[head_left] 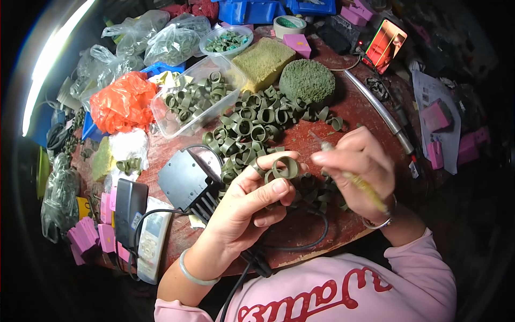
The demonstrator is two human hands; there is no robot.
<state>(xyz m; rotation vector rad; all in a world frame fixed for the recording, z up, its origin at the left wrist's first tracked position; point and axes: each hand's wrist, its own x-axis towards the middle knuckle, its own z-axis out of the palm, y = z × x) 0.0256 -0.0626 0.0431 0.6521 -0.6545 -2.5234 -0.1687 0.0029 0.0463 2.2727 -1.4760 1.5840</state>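
Near the middle, my left hand (249, 203) pinches a dark olive-green ring (293, 169) between thumb and fingers, its opening facing up. A similar green band circles one finger of that hand. To its right, my right hand (362, 169), slightly blurred, is closed around a slim pen-like tool with a yellow handle (369, 192). The tool's thin tip points up and left, apart from the held ring. A heap of similar green rings (244, 127) lies just beyond my hands, and more rings lie partly hidden beneath them.
A clear plastic tub (156, 110) of rings stands beyond the heap, beside a yellow-green sponge block (264, 60) and a round green block (307, 81). At left are a black box-shaped device (185, 177) with cables and an orange bag (122, 103). A lit phone (385, 45) and metal tube (378, 110) lie right.
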